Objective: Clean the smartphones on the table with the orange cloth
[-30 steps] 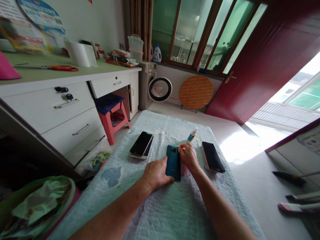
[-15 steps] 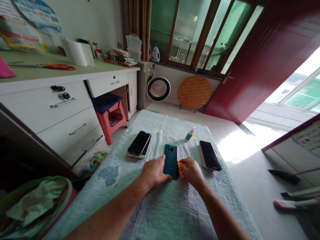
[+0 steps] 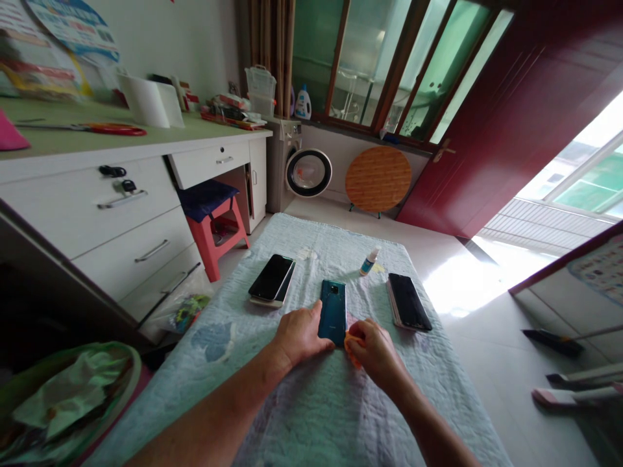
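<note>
A dark teal smartphone (image 3: pixel 333 310) lies back up on the quilted cloth, its camera block at the far end. My left hand (image 3: pixel 300 334) grips its left side and near end, the thumb at the bottom edge. My right hand (image 3: pixel 374 349) pinches an orange cloth (image 3: pixel 352 350) against the phone's lower right edge. To the left, a black-screened phone (image 3: pixel 272 277) rests on top of another device. On the right lies a stack of phones (image 3: pixel 409 301), dark screen up. Beyond the teal phone stands a small spray bottle (image 3: pixel 370 261).
The light blue quilted cloth (image 3: pixel 233 389) covers the surface beneath. Left are a white desk with drawers (image 3: pixel 131 220), a red stool (image 3: pixel 219 227) and a waste basket (image 3: pixel 131 370). Ahead stand a washing machine with its door open (image 3: pixel 308 173) and a round wooden tabletop (image 3: pixel 378 178).
My right hand and the orange cloth have slid down along the phone's right edge toward me. My left hand and the phone stay nearly where they were.
</note>
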`<control>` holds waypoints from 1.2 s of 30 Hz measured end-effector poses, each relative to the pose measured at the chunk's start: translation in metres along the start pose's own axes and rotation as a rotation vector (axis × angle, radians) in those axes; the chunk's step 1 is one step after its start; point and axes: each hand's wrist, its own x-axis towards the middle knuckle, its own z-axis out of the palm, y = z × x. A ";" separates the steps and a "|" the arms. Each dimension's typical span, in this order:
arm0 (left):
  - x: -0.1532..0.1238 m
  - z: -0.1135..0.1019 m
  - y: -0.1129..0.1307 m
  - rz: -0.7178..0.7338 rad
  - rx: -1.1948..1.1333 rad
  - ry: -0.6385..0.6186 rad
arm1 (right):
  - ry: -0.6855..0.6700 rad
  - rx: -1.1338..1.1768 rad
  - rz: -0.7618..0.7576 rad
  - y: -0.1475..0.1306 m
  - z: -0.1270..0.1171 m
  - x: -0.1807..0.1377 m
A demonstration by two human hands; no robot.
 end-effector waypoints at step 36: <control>0.000 -0.002 -0.004 0.024 -0.092 -0.035 | -0.116 -0.373 -0.295 -0.029 0.027 0.150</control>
